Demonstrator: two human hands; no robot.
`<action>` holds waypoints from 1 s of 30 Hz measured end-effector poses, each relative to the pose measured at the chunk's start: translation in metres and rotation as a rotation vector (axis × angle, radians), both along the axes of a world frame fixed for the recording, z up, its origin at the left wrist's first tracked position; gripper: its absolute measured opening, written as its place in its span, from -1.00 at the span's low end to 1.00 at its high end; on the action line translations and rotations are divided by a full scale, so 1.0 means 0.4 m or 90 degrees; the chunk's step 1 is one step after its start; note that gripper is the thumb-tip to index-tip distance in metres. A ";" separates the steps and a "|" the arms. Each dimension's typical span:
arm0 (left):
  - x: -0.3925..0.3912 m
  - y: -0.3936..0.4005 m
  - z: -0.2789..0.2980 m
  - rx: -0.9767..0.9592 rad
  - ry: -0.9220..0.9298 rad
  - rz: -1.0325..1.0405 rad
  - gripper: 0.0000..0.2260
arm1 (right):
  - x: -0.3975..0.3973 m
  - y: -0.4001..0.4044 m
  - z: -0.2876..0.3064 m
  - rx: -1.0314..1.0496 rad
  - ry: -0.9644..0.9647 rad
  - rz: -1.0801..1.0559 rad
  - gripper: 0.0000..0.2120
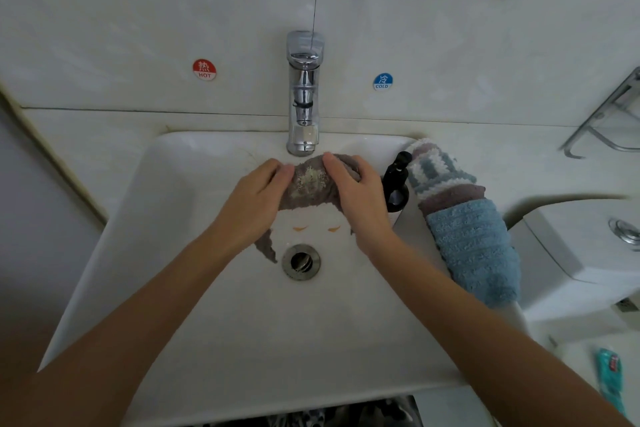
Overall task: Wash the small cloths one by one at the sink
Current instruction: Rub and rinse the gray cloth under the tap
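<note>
Both bare forearms are reaching forward, the left hand point(254, 203) and right hand point(356, 196) gripping with curled fingers.

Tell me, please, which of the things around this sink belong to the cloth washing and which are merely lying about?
Part of the job:
- brown and white cloth, gripped by the left hand and right hand
- sink
- tap
- striped cloth and blue cloth, on the right rim
- black pump bottle, probably soap

Lying about:
- teal tube
- metal rack
- hot and cold stickers
</note>
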State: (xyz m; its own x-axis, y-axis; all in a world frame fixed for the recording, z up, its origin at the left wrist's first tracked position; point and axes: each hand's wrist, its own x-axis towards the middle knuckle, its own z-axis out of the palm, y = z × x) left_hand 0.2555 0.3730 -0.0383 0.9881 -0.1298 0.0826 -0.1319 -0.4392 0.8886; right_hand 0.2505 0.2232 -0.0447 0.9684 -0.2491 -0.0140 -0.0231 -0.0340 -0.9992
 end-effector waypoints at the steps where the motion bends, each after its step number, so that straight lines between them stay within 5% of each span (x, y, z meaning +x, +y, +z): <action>1: -0.003 -0.011 -0.003 -0.007 -0.023 0.032 -0.68 | 0.004 0.013 0.002 0.000 -0.015 -0.019 -0.80; 5: -0.020 -0.057 0.006 -0.016 -0.142 0.110 -0.64 | 0.014 0.056 0.011 -0.041 -0.091 -0.059 -0.74; 8: -0.003 -0.081 0.003 -0.075 -0.113 0.133 -0.65 | 0.008 0.073 0.017 0.001 -0.114 -0.051 -0.61; 30: 0.005 -0.114 -0.036 -0.178 0.005 0.199 -0.63 | -0.008 0.079 -0.043 0.032 0.018 0.036 -0.72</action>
State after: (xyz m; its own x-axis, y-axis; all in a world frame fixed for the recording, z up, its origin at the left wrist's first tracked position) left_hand 0.2573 0.3273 -0.0527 0.9773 0.2022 0.0638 -0.0229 -0.1987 0.9798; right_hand 0.2473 0.2548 -0.0620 0.9799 -0.1924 -0.0530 -0.0514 0.0136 -0.9986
